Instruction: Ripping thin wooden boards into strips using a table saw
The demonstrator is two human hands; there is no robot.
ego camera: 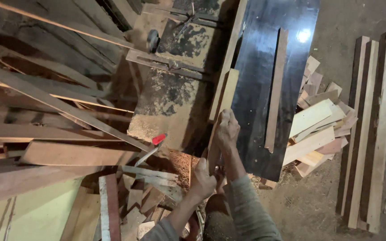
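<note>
My right hand (227, 130) grips a narrow pale wooden strip (225, 91) partway along it, and the strip's far end points away from me. My left hand (202, 179) holds the near end of the same strip, low in the view. The strip lies along the right edge of a sawdust-covered machine table (170, 102), beside a glossy black board (264, 67). A thin wooden slat (276, 89) rests on that black board. Both grey sleeves show at the bottom.
A red-tipped lever (158, 139) sticks out at the table's near corner. Long planks (45, 102) are stacked at left, short offcuts (318, 129) are heaped right of the black board, and long battens (371, 129) lie on the dirt floor at far right.
</note>
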